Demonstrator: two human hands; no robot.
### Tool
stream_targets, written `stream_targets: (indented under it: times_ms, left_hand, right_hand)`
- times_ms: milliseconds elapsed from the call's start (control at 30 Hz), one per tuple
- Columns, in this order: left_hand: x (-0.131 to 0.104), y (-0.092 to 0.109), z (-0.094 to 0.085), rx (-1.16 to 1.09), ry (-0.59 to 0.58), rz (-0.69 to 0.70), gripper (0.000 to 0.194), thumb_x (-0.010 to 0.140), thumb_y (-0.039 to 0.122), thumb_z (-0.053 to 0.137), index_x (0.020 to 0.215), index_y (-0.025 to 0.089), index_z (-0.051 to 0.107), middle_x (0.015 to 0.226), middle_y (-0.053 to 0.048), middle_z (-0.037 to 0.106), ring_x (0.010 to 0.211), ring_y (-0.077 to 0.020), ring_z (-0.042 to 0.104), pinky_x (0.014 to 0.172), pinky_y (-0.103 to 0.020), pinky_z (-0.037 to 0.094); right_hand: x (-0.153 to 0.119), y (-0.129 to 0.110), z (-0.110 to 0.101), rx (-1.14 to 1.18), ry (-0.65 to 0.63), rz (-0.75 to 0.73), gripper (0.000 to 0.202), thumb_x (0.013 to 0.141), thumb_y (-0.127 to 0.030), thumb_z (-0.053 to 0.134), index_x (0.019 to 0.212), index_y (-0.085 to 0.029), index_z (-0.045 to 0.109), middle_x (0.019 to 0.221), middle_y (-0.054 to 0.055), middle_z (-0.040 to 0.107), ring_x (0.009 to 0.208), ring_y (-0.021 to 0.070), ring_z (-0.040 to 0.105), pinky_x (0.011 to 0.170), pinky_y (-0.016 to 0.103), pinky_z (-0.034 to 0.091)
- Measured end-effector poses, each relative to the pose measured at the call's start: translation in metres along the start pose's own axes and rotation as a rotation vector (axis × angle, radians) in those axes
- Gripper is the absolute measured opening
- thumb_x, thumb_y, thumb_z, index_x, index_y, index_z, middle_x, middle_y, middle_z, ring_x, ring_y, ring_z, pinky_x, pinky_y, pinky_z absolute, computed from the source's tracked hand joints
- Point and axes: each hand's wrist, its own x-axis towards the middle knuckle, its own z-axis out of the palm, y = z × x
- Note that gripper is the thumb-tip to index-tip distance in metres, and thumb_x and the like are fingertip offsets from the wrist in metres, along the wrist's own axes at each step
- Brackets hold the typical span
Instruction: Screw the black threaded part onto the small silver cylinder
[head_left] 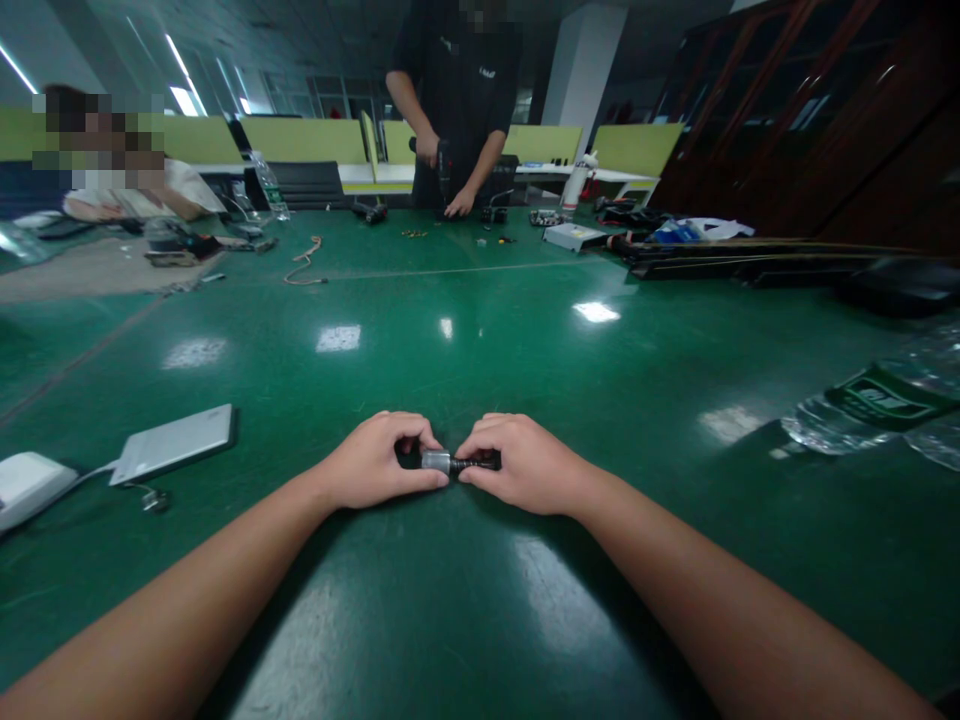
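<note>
Low over the green table, in the middle of the head view, my two hands meet at a small assembly. My left hand [386, 460] pinches a short grey metallic cylinder [436, 460] between thumb and fingers; a dark part shows behind it inside the grip. From the cylinder's right end runs a thin dark rod [472, 463] with ridges, perhaps a thread or a spring. My right hand [517, 462] is closed around this ridged rod, its fingertips close to the cylinder. The two parts lie in one line, and the fingers hide some of the rod.
A silver slab-shaped device [176, 443] with a cable and a white box [30, 487] lie left on the green table [450, 370]. Right lies a water bottle [862, 408]. Across the table, a person [465, 110] holds a power drill [444, 165]; another person sits far left.
</note>
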Motion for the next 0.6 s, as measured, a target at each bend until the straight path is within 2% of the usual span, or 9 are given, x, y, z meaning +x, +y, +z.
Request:
stream_targets:
  times_ms: [600]
  left_hand:
    - [-0.0009,0.0002,-0.0007,-0.013,-0.008,-0.008,0.024,0.075,0.039,0.076,0.085,0.018,0.071,0.077,0.000,0.065,0.072,-0.0154,0.057,0.067,-0.026,0.038]
  right_hand:
    - [-0.0014,0.0019,-0.0039,0.012,-0.022,0.019,0.014,0.080,-0.022,0.071,0.093,-0.019,0.076,0.082,0.004,0.070,0.079,0.0159,0.061,0.073,0.028,0.043]
